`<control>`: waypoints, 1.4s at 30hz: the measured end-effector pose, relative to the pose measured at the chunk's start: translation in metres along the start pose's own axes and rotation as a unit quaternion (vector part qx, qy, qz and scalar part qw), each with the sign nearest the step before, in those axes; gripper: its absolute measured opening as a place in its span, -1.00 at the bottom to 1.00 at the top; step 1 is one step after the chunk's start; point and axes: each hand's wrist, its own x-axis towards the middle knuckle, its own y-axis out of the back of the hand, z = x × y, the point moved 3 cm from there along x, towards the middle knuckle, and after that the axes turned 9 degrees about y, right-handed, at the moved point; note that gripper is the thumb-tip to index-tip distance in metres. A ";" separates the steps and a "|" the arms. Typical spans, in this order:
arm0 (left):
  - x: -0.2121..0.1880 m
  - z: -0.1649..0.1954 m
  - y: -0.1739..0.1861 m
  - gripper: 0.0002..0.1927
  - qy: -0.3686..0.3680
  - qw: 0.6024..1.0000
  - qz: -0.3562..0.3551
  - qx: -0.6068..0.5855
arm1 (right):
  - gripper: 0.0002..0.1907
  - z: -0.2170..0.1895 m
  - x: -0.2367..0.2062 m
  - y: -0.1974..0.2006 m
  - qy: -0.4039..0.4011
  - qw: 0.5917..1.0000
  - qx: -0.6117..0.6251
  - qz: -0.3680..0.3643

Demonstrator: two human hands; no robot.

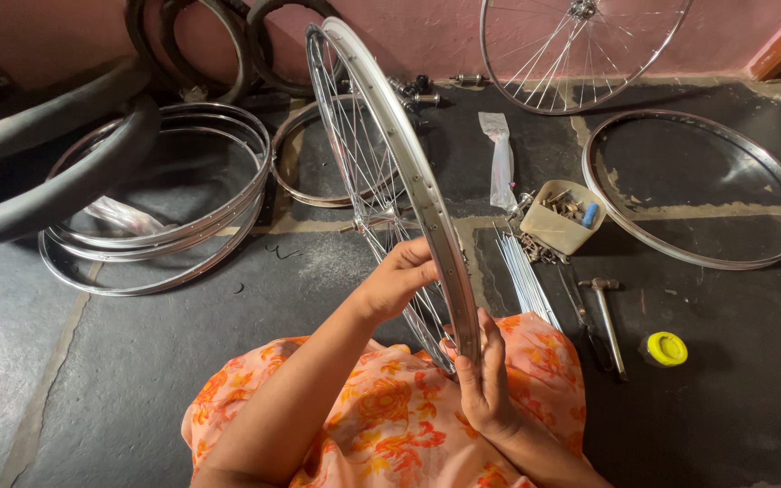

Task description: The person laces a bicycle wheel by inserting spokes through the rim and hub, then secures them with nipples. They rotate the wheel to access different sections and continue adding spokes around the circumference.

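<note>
Head camera view, looking down at a dark grey stone floor [183, 361] beneath a pink wall [427, 32]. A spoked bicycle wheel [390, 172] stands upright on edge over an orange floral lap. The left hand [397, 278] pinches spokes beside the rim; the right hand [481, 380] wraps its fingers round the rim's lower edge. Stacked bare rims [151, 239] and black tyres [47, 172] lie left. Right lie a single rim [693, 258], a tub of small parts [560, 217], loose spokes [522, 276], a hammer [609, 316] and a yellow cap [667, 348].
</note>
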 end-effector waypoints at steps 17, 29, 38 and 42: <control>-0.010 0.022 -0.020 -0.76 -0.112 0.973 0.097 0.176 | -0.35 0.005 0.004 -0.003 -0.018 0.997 -0.072 0.009; 0.008 0.040 -0.013 -0.90 -0.190 0.956 0.218 0.047 | -0.38 0.011 0.005 -0.001 -0.019 0.995 -0.098 0.010; 0.016 0.044 -0.013 -0.94 -0.140 0.974 0.165 0.066 | -0.38 0.015 0.004 0.002 -0.028 0.994 -0.105 0.008; 0.000 0.046 -0.024 -0.84 -0.154 0.948 0.235 0.151 | -0.39 0.019 0.002 0.001 -0.051 0.997 -0.045 0.025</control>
